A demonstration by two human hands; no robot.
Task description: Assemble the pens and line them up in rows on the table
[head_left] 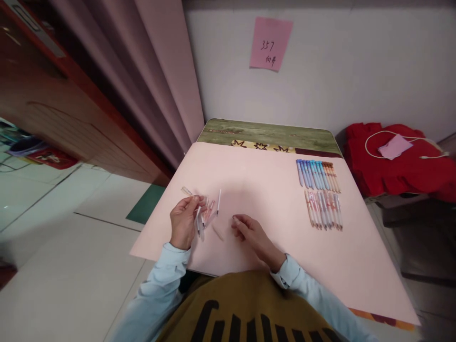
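Note:
My left hand (183, 222) is closed in a pinch above a loose heap of pen parts on the left of the table. What its fingertips hold is too small and blurred to make out. The heap has clear pen barrels (201, 232) and a white ink refill (218, 202) with a dark tip. A pinkish pen part (210, 209) lies among them, partly behind my fingers. Closer to me is a pale slim piece (217, 232). To the right of the heap, my right hand (253, 236) hovers low with curled fingers, thumb and forefinger together; anything between them cannot be made out.
On the table's pale pink cover (256, 185), blue and brown pens (313, 174) form a neat row. Below it is a row of clear, pinkish pens (323, 210). A red cloth-covered stool (402, 166) with a white cable stands right; a curtain (160, 61) hangs left.

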